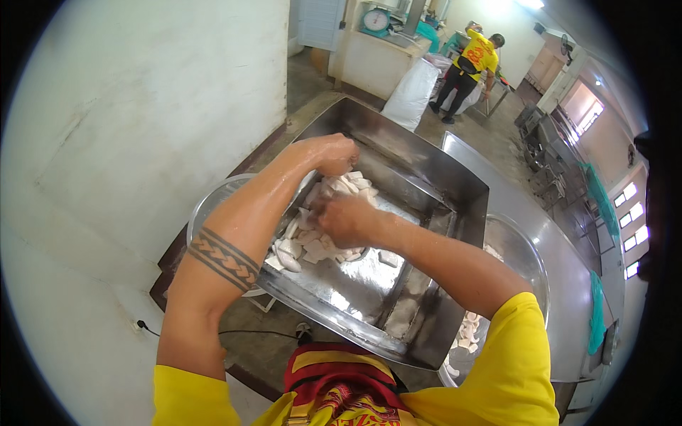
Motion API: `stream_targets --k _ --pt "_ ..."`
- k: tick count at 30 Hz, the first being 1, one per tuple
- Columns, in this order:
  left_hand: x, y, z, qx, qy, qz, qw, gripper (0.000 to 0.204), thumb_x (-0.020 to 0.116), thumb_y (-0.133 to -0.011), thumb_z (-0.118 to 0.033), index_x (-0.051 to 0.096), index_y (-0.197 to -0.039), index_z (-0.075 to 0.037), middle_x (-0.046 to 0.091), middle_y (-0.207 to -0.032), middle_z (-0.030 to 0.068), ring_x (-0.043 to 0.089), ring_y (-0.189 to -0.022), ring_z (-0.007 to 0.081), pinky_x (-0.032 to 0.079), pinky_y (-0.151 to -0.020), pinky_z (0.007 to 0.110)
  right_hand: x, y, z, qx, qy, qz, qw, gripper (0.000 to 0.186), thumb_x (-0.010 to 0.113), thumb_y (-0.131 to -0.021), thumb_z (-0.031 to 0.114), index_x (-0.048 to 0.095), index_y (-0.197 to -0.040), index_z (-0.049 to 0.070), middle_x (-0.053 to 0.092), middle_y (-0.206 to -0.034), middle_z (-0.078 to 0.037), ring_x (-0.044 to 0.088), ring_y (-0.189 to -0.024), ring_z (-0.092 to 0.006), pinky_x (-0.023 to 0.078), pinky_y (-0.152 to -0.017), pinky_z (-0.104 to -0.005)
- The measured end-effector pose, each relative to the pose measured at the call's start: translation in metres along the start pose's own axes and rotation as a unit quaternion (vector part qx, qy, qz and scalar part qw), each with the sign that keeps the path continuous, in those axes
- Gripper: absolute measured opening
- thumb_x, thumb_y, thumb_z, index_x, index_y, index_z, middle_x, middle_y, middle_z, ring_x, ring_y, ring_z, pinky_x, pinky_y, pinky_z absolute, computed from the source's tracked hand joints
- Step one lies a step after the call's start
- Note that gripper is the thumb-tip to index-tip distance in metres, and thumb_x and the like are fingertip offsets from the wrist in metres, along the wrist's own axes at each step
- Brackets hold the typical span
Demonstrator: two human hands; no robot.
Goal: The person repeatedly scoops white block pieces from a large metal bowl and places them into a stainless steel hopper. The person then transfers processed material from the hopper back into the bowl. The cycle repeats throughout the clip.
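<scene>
Flat white chunks [309, 245], which look like pieces of coconut meat, lie heaped along the left side of a shiny metal tray-like basin [362, 284]. My left hand [337, 155] is above the far end of the heap, fingers curled in; whatever they hold, if anything, is hidden. Reaching across from the right, my right hand [347, 220] is over the middle of the pile, its fingertips smeared by motion and partly lost among the chunks. One loose chunk [388, 258] lies apart on the basin floor.
A large round bowl [526, 248] with more pale pieces [467, 332] stands right of the basin, beside a long metal table [561, 298]. Another round rim [202, 202] shows at left, near the white wall [142, 142]. A co-worker [474, 64] stands by white sacks [413, 92].
</scene>
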State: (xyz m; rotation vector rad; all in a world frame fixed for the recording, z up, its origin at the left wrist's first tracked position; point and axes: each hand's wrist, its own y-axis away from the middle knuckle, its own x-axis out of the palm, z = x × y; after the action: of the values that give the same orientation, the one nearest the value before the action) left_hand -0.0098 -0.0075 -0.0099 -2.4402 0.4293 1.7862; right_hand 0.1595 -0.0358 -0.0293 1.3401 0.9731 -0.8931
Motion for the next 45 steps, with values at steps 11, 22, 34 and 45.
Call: stream_targets --k 11,22,34,45 --pt "0.007 0.005 -0.005 0.017 -0.005 0.037 0.999 0.034 0.065 -0.082 -0.02 0.069 -0.11 -0.001 0.072 -0.111 0.0197 0.067 -0.107 0.0365 0.053 -0.09 0.043 0.021 0.001 -0.051 0.008 -0.013 0.179 0.984 0.038 0.065 -0.084 0.019 0.068 -0.122 0.016 0.068 -0.117 -0.01 0.065 -0.107 -0.0283 0.053 -0.089 -0.0403" --pt "-0.001 0.008 -0.013 0.016 0.009 0.031 0.999 0.036 0.065 -0.084 -0.019 0.068 -0.115 -0.001 0.071 -0.112 0.0216 0.067 -0.107 0.0375 0.053 -0.089 0.044 0.021 -0.004 -0.022 -0.051 -0.058 0.323 0.943 0.037 0.056 -0.087 0.025 0.072 -0.105 -0.002 0.071 -0.11 -0.02 0.067 -0.1 -0.0354 0.053 -0.086 -0.044" --pt "-0.017 0.01 -0.034 0.036 0.118 -0.265 0.956 0.027 0.062 -0.087 -0.02 0.068 -0.111 -0.008 0.074 -0.098 0.015 0.07 -0.09 0.0357 0.055 -0.077 0.046 0.025 -0.015 0.022 -0.17 -0.044 -0.145 0.974 0.047 0.069 -0.087 0.029 0.059 -0.13 0.015 0.053 -0.142 -0.011 0.04 -0.141 -0.0281 0.04 -0.11 -0.0508" --pt "-0.015 0.019 -0.015 0.018 0.034 -0.099 0.994 0.033 0.064 -0.087 -0.02 0.068 -0.115 -0.005 0.076 -0.098 0.0134 0.071 -0.095 0.0335 0.054 -0.086 0.044 -0.005 -0.008 -0.056 -0.01 -0.093 0.276 0.957 0.042 0.069 -0.084 0.013 0.069 -0.125 0.014 0.069 -0.123 -0.009 0.065 -0.112 -0.0267 0.053 -0.092 -0.0392"
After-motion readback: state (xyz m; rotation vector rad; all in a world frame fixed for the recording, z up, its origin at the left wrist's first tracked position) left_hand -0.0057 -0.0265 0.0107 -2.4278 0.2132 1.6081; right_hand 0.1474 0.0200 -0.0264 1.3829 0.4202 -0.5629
